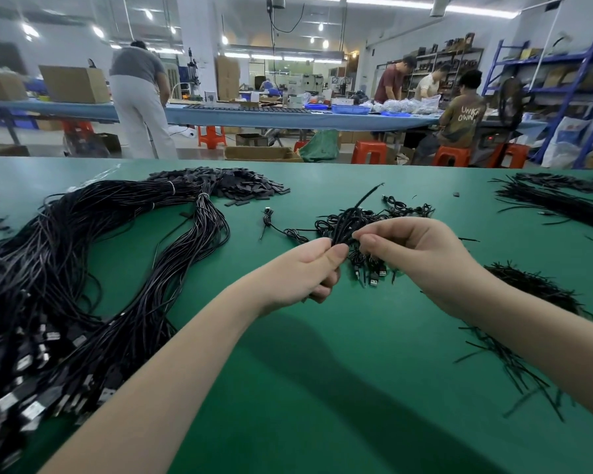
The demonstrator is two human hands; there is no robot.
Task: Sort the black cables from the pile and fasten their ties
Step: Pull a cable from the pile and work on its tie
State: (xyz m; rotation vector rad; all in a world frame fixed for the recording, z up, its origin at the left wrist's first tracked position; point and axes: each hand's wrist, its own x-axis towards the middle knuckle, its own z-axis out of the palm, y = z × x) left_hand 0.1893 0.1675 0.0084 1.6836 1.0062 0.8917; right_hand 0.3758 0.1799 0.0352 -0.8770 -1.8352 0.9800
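My left hand (308,268) and my right hand (415,251) meet above the green table (305,371), both pinching a small coiled black cable (343,227). A thin black tie (367,195) sticks up and away from the coil. Beyond and below my fingers lies a small heap of coiled cables (397,212) with USB plugs (374,275). A big pile of long black cables (83,268) sprawls at the left, its plugs toward the near edge.
Loose black ties lie at the right (534,295) and far right (555,200). A heap of small flat black pieces (240,184) sits at the back. One single cable (281,230) lies left of my hands. Other people work at benches behind.
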